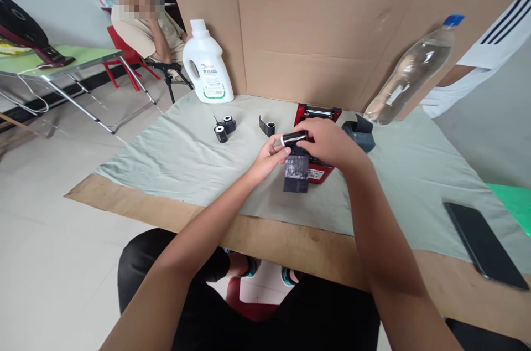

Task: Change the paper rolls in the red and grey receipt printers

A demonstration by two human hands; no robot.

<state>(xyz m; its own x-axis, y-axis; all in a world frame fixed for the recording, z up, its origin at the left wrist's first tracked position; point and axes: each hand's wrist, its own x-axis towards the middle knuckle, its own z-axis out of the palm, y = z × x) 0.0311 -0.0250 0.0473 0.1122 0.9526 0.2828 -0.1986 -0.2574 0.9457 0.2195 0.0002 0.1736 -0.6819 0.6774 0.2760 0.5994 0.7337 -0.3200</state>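
Observation:
Between my two hands is a black roll (295,138) with a white core showing at its left end. A dark strip (296,171) with a greyish band hangs down from it. My left hand (270,158) pinches the roll's left end. The fingers of my right hand (326,139) are closed on its right end. Behind and beneath my right hand stands a red and black device (321,175) with a white label on its front and a metal bar at its top, partly hidden by the hand.
Several small black rolls (223,134) and another part-unwound roll (269,128) lie on the cloth. Around them are a dark grey device (362,136), a white jug (209,66), a tilted water bottle (415,77), a phone (485,243) and a cardboard screen (307,30). Two other people are nearby.

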